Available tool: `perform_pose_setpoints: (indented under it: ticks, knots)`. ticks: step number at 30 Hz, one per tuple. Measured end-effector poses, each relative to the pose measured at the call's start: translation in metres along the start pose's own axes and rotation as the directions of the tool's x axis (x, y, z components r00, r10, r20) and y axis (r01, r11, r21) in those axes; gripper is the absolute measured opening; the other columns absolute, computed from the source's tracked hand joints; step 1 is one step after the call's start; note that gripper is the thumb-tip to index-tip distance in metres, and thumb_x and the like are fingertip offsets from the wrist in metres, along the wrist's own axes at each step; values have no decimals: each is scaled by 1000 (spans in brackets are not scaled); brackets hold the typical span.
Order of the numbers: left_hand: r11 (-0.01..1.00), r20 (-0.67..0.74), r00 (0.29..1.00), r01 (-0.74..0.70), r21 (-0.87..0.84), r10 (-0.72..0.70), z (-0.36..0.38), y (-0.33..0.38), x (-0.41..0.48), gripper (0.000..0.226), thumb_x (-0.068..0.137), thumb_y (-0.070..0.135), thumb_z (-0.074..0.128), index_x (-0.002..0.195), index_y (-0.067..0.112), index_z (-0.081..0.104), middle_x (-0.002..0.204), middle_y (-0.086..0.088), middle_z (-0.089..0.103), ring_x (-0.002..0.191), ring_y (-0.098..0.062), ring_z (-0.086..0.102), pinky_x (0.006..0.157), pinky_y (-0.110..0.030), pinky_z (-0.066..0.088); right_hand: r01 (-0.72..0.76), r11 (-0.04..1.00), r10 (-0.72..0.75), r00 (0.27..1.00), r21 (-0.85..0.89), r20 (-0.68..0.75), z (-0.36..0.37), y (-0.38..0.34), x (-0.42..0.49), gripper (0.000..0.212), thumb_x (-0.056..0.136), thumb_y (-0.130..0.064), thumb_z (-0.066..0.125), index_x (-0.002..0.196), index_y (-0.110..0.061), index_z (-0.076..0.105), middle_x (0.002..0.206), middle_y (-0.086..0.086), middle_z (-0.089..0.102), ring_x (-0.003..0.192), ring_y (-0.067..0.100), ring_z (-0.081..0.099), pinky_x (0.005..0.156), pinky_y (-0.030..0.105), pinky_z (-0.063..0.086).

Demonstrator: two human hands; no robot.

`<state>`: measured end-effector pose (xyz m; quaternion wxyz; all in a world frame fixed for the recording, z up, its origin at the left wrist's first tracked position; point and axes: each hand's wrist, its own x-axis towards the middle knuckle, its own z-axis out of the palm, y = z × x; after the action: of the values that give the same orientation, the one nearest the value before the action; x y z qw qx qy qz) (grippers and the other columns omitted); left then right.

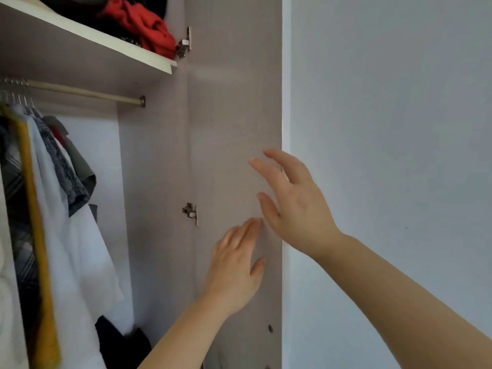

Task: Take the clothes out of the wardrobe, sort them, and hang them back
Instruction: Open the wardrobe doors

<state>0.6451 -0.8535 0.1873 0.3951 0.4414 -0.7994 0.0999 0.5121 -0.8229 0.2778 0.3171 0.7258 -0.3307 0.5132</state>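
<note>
Pale grey wall (386, 129) fills the right side of the view, and the open wardrobe (154, 155) takes up the left. Its door (234, 102) stands swung out, inner face toward the camera, held by an upper hinge (184, 45) and a lower hinge (191, 213).

Both hands are raised in front of the door's inner face, close together, and neither holds anything. The left hand (234, 265) is lower, with its fingers straight and side by side, the thumb out and the palm turned to the panel. Whether it touches the panel I cannot tell. The right hand (292, 203) is above it, near the door's free edge, with its fingers spread apart and slightly bent.

The clothes are all inside the wardrobe, well apart from the hands. On the rail (85, 92) a bunch of hangers (16, 91) sits at the far left, carrying a plaid shirt (16, 209), a mustard garment (37, 235), a white shirt (72, 249), a grey patterned shirt (61, 166) and an olive garment (80, 166), packed against each other. The right part of the rail is bare. A dark cloth (122, 347) lies low down, below the white shirt's hem. On the shelf (106, 39) over the rail, a red cloth (143, 25) is bunched beside darker items, close to the upper hinge.
</note>
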Motion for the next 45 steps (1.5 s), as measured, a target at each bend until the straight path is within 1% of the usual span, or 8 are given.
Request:
perform_pose_setpoints:
  ticks: [3, 8, 11, 20, 26, 34, 42, 45]
  knots:
    - [997, 16, 997, 71, 3, -71, 18, -16, 25, 76, 89, 35, 50, 148, 25, 3, 156, 4, 6, 141, -16, 10, 114, -32, 16, 112, 981, -91, 987, -157, 136, 24, 9, 9, 63, 68, 3, 68, 127, -12, 52, 133, 18, 49, 120, 37, 48, 90, 41, 48]
    - [992, 7, 993, 117, 46, -118, 41, -48, 58, 84, 90, 48, 47, 147, 19, -7, 155, -5, -13, 143, -22, -5, 114, -32, 6, 93, 894, 0, 978, -439, 208, 63, 44, 17, 69, 64, -10, 77, 128, -13, 54, 133, 17, 52, 123, 39, 48, 105, 45, 23]
    - [988, 8, 996, 89, 129, -91, 55, -66, 75, 85, 89, 54, 42, 147, 21, -12, 154, -5, -19, 143, -24, -11, 115, -35, 4, 129, 832, -2, 973, -540, 230, 76, 66, 17, 64, 68, -19, 75, 128, -13, 55, 134, 16, 51, 125, 37, 46, 111, 44, 22]
    - [998, -83, 996, 33, 61, -28, 109, -90, 105, 88, 79, 57, 50, 145, 26, 0, 153, -19, 16, 138, -38, 23, 106, -53, 30, 117, 763, 67, 964, -636, 258, 95, 120, 8, 48, 83, -34, 41, 125, -18, 57, 140, 10, 47, 133, 30, 33, 111, 44, 13]
    - [993, -148, 988, 56, 100, -41, 128, -90, 117, 92, 75, 56, 62, 146, 23, 14, 151, -17, 22, 135, -37, 29, 101, -52, 37, 159, 781, -39, 978, -604, 207, 108, 153, 2, 44, 86, -33, 47, 126, -19, 57, 140, 10, 47, 134, 30, 33, 111, 48, 19]
    - [985, -224, 974, 19, 172, 20, 121, -96, 114, 83, 75, 65, 42, 144, 27, 18, 150, -10, 22, 134, -24, 20, 104, -41, 28, 205, 839, -171, 979, -504, 114, 112, 149, -4, 39, 82, -18, 56, 120, -11, 60, 129, 15, 55, 125, 34, 44, 108, 52, 22]
    - [927, -209, 946, 294, 234, -247, 73, -120, 60, 74, 80, 58, 29, 146, 25, 22, 151, 1, 23, 139, -17, 20, 114, -35, 20, 164, 986, -159, 979, -26, 126, 171, 91, -27, 43, 72, -17, 50, 113, -9, 61, 118, 13, 59, 110, 31, 50, 99, 45, 36]
    - [871, -261, 902, 410, 272, -343, 44, -137, 22, 64, 87, 39, 48, 145, 20, 27, 146, 1, 32, 133, -16, 29, 108, -26, 19, 140, 966, -178, 970, 219, 165, 205, 58, -36, 48, 67, -13, 60, 114, -9, 56, 113, 12, 60, 104, 29, 52, 88, 38, 48]
